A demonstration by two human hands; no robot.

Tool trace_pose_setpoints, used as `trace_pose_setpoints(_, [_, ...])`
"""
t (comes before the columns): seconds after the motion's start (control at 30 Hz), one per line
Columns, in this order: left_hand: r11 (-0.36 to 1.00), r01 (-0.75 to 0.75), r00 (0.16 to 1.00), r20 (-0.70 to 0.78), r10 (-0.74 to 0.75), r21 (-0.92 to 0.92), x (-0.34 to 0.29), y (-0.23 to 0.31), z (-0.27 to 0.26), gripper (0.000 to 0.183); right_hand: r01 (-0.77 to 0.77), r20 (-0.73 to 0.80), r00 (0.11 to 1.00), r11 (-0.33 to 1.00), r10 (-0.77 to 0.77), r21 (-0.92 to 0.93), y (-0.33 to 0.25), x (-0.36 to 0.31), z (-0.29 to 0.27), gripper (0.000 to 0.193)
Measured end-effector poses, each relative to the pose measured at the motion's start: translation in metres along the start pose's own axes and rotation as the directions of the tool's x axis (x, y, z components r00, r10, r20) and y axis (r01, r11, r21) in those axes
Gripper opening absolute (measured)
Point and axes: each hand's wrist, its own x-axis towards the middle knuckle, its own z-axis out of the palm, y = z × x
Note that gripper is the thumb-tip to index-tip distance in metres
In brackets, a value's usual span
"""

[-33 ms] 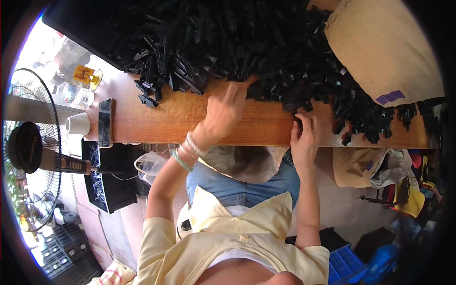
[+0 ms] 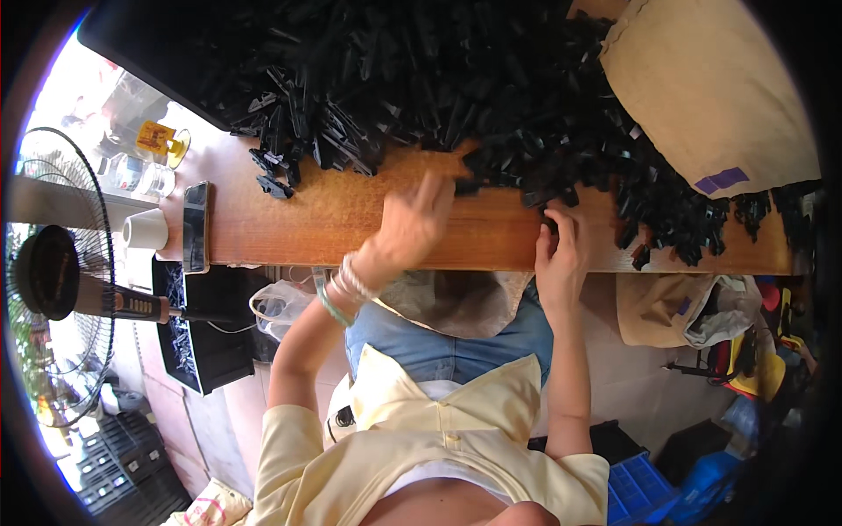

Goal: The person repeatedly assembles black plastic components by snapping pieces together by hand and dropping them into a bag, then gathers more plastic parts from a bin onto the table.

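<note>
My left hand [image 2: 417,217] is over the wooden bench, its fingers pinched together and slightly blurred. A small black plastic part [image 2: 467,187] shows at its fingertips. My right hand [image 2: 564,241] is at the bench's near side, thumb and forefinger closed around another small black plastic part [image 2: 551,225], mostly covered by the fingers. Just beyond both hands lies a big heap of black plastic parts [image 2: 412,79], longer pieces on the left and short chunky ones on the right.
The wooden bench [image 2: 289,228] has a phone [image 2: 196,226] and a white cup [image 2: 145,230] at its left end. A fan [image 2: 57,272] stands further left. A tan sack [image 2: 710,96] lies at the far right. An open cloth bag [image 2: 456,302] hangs over my lap.
My left hand has drawn back from the heap toward me, and a black plastic part now shows at its fingertips. My right hand has barely moved.
</note>
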Motion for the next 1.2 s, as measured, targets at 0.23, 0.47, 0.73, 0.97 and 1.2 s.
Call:
trace_pose_setpoints(0.23, [0.981, -0.077, 0.997, -0.007, 0.077, -0.179, -0.052, 0.022, -0.029, 0.040, -0.604, 0.563, 0.750, 0.012, 0.348, 0.797, -0.035, 0.006, 0.001, 0.033])
trace_pose_setpoints(0.47, [0.913, 0.280, 0.958, 0.146, -0.246, -0.296, -0.025, 0.030, -0.029, 0.040, -0.606, 0.523, 0.777, 0.194, 0.351, 0.771, -0.031, 0.009, 0.023, 0.035])
trace_pose_setpoints(0.73, [0.728, 0.448, 0.894, 0.278, -0.351, -0.519, -0.026, 0.001, -0.036, 0.039, -0.385, 0.294, 0.923, 0.652, 0.250, 0.654, -0.026, 0.001, 0.022, 0.030])
trace_pose_setpoints(0.97, [0.526, 0.403, 0.913, 0.370, -0.173, -0.748, -0.029, 0.000, -0.035, 0.028, -0.305, 0.353, 0.931, 0.725, 0.092, 0.617, -0.041, 0.013, 0.015, 0.025])
trace_pose_setpoints(1.2, [0.731, 0.295, 0.953, 0.247, -0.177, -0.615, -0.033, -0.007, -0.027, 0.030, -0.143, 0.404, 0.911, 0.851, -0.086, 0.504, -0.030, 0.007, 0.010, 0.025])
